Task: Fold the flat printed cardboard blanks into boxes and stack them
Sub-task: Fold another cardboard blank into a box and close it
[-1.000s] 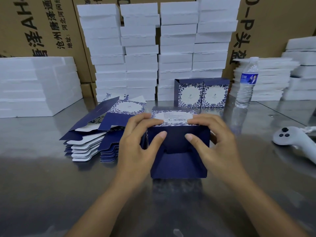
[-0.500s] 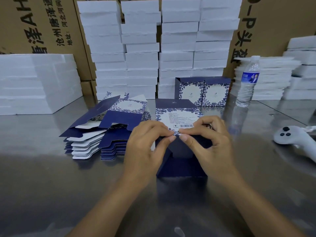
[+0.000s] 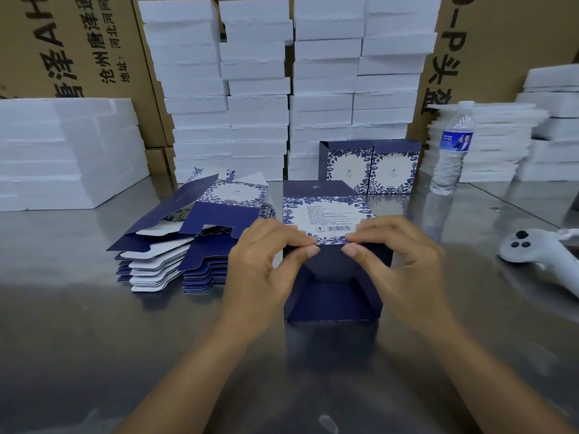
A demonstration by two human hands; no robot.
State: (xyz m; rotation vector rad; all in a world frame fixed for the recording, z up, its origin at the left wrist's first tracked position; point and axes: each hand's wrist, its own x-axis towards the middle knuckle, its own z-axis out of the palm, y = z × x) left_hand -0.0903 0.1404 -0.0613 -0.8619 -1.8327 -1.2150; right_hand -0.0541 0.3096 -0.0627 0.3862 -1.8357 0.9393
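Note:
A half-folded navy box (image 3: 332,296) with a blue-and-white floral print lies on the steel table (image 3: 78,324), its open end facing me. My left hand (image 3: 266,264) and my right hand (image 3: 398,261) each pinch the near edge of its barcode panel (image 3: 326,217) between thumb and fingers. The side flaps are turned inward. A pile of flat printed blanks (image 3: 188,242) lies just left of my left hand. Two finished boxes (image 3: 369,167) stand side by side behind the one I hold.
White foam blocks (image 3: 288,89) are stacked high at the back, with more at the left (image 3: 62,151) and right (image 3: 501,142). A water bottle (image 3: 452,151) stands right of the finished boxes. A white controller (image 3: 539,255) lies at the right. Brown cartons (image 3: 78,42) line the wall.
The box has tilted up so the barcode panel faces me. Both hands have moved from its sides to pinching that panel's near edge, then spread slightly apart.

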